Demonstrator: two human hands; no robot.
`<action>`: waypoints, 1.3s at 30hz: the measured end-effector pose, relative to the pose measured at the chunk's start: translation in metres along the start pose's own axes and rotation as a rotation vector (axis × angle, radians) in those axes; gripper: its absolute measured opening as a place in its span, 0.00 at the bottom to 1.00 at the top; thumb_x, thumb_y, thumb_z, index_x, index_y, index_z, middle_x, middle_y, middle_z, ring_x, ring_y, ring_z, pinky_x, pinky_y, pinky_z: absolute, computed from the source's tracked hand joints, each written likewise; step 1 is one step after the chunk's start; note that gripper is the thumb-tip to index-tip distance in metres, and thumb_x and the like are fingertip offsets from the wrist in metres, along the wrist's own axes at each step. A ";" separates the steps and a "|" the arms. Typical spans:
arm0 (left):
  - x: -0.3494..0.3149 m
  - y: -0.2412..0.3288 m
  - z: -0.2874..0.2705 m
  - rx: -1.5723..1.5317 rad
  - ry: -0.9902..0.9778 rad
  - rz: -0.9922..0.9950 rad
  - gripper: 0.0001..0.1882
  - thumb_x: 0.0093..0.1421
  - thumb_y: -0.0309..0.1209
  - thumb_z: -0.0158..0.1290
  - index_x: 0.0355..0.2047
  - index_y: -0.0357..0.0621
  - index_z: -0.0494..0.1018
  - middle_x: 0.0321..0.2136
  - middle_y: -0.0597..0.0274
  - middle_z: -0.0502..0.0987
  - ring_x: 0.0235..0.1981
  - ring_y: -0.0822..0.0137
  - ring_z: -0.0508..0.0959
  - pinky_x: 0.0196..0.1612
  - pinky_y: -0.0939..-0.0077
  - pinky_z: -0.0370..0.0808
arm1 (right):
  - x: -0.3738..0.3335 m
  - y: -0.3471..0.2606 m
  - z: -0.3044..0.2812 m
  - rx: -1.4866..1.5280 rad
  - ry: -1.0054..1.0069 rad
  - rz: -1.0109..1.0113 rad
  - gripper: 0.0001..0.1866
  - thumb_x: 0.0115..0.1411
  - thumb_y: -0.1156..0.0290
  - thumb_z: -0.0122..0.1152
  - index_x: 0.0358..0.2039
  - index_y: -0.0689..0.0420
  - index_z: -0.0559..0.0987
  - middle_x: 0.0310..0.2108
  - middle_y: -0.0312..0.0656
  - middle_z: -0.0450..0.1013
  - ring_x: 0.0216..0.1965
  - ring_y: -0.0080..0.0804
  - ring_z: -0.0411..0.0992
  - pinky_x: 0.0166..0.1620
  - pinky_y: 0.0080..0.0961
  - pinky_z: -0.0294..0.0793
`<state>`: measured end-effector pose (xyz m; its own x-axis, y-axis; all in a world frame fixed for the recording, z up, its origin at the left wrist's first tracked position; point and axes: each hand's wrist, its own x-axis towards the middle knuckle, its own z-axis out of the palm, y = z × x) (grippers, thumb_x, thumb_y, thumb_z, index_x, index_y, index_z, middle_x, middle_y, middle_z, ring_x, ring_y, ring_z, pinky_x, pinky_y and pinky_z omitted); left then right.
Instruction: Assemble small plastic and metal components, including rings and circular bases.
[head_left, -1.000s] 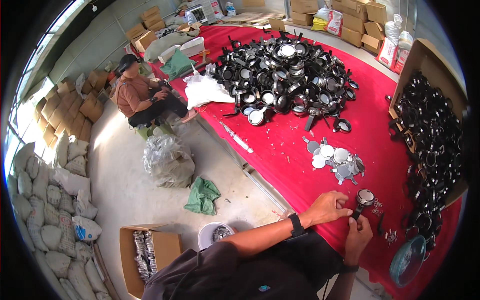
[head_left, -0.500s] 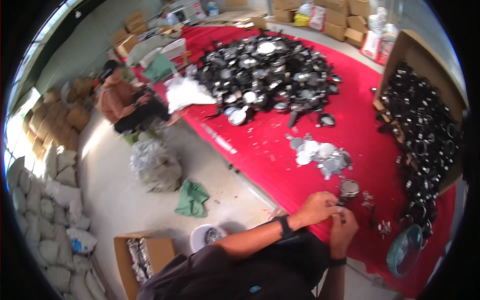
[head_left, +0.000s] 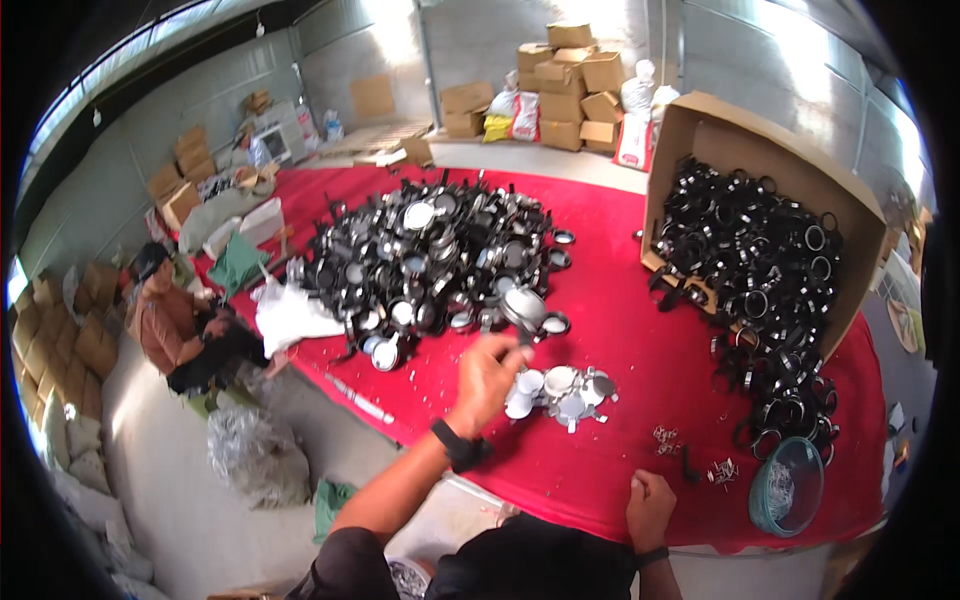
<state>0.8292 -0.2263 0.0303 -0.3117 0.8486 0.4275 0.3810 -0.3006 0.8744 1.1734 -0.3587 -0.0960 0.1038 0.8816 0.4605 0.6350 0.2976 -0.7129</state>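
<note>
So the thumb and fingers of the left hand (head_left: 487, 383) are pinched together on the black handle of a round part (head_left: 525, 306); the silver face is held just beyond the fingertips, up and away from the wrist, though it's a bit blurry, so the exact grip can't be made out. The part is seen right in front of the near edge of a big pile (head_left: 425, 255) of similar ones. Below it, close by the same hand, some flat grey discs (head_left: 570, 392) are bunched. The right hand (head_left: 650, 505) is kept low by the table edge, fingers curled in with the thumb against them; whether anything tiny is tucked inside can't be told. Just beyond it, small metal bits (head_left: 722, 472) and a black piece (head_left: 689, 464) are scattered, then a bowl (head_left: 758, 500). Farther out, black rings (head_left: 760, 250) are spilled from a tipped box (head_left: 765, 145) onto the red cloth (head_left: 600, 270).
</note>
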 end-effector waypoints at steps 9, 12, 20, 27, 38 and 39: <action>0.188 0.004 -0.034 0.376 0.348 0.240 0.30 0.70 0.46 0.61 0.54 0.25 0.81 0.46 0.32 0.87 0.49 0.39 0.87 0.57 0.51 0.80 | -0.008 -0.016 0.000 -0.036 0.045 0.009 0.06 0.63 0.79 0.66 0.41 0.61 0.85 0.36 0.51 0.81 0.38 0.55 0.81 0.43 0.46 0.82; 0.119 -0.009 0.022 0.277 0.071 0.103 0.24 0.67 0.40 0.66 0.54 0.31 0.83 0.46 0.42 0.87 0.50 0.48 0.88 0.57 0.59 0.83 | -0.012 -0.018 -0.005 -0.051 0.055 0.034 0.06 0.63 0.78 0.66 0.41 0.60 0.85 0.36 0.51 0.81 0.38 0.55 0.81 0.42 0.47 0.82; 0.044 -0.048 0.088 0.093 -0.325 0.011 0.16 0.65 0.30 0.70 0.48 0.31 0.86 0.51 0.47 0.88 0.47 0.59 0.89 0.57 0.65 0.82 | 0.018 -0.015 -0.005 0.133 -0.009 -0.001 0.07 0.67 0.76 0.67 0.44 0.59 0.86 0.37 0.51 0.82 0.39 0.55 0.82 0.43 0.45 0.84; -0.020 0.014 0.233 0.229 -0.580 0.233 0.21 0.67 0.33 0.68 0.57 0.36 0.84 0.48 0.47 0.89 0.49 0.56 0.89 0.56 0.64 0.83 | 0.007 0.040 -0.048 -0.072 0.141 0.168 0.04 0.66 0.72 0.69 0.41 0.56 0.86 0.36 0.47 0.83 0.38 0.54 0.83 0.41 0.44 0.84; -0.121 0.077 0.407 0.218 -1.166 0.590 0.23 0.52 0.47 0.72 0.33 0.36 0.86 0.40 0.38 0.83 0.46 0.40 0.83 0.49 0.47 0.82 | 0.000 0.044 -0.038 -0.112 0.111 0.091 0.03 0.66 0.71 0.68 0.39 0.55 0.86 0.36 0.48 0.82 0.38 0.55 0.82 0.42 0.49 0.84; -0.143 0.072 0.432 0.192 -1.083 0.584 0.21 0.52 0.44 0.72 0.33 0.37 0.86 0.37 0.36 0.81 0.44 0.37 0.83 0.48 0.46 0.82 | -0.005 0.045 -0.047 -0.157 0.110 0.126 0.03 0.66 0.72 0.68 0.40 0.54 0.86 0.36 0.49 0.82 0.38 0.56 0.82 0.43 0.51 0.83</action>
<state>1.2773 -0.1808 -0.0674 0.7897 0.5594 0.2521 0.3706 -0.7623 0.5306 1.2379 -0.3671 -0.1056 0.2673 0.8604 0.4339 0.7221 0.1193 -0.6814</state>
